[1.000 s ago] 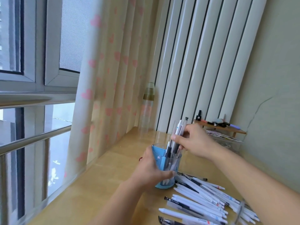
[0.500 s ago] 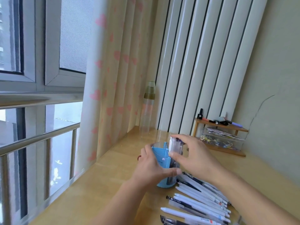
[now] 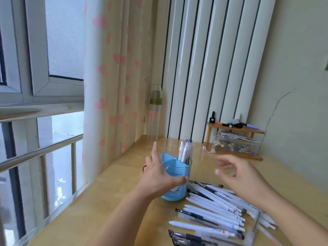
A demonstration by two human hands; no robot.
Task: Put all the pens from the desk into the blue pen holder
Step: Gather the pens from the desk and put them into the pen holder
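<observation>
Head view. The holder (image 3: 174, 176) is seen upright on the tabletop (image 3: 113, 189), near the curtain (image 3: 115, 77). It is divided into compartments; a few pens (image 3: 184, 151) stand in the right rear compartment, their tops well above the rim, while the two compartments nearer the left are seen bare.

The left hand (image 3: 158, 176) is placed against the holder's left side, thumb laid across the front wall and forefinger extended upward past the rim; the holder is judged to be steadied rather than lifted, since its base sits flat. The right hand (image 3: 237, 176) is held in the air to the right of the holder, apart from it, fingers loosely spread and blurred; nothing is seen between them, so it is recorded as unclenched and carrying nothing.

A large heap of loose pens (image 3: 213, 206) lies on the tabletop, just beside the holder's base and spreading toward the near right edge. White barrels predominate, with several dark and clear ones nearest the camera.

Step in hand, as judged: between one deposit and the next pickup. The task is at an early stage, most pens remaining outside the holder.

Next move, as judged: the right hand is to be lowered to the heap, a small bundle gathered with barrels aligned, raised upright and fed into a compartment while the holder is kept braced against tipping.
</observation>
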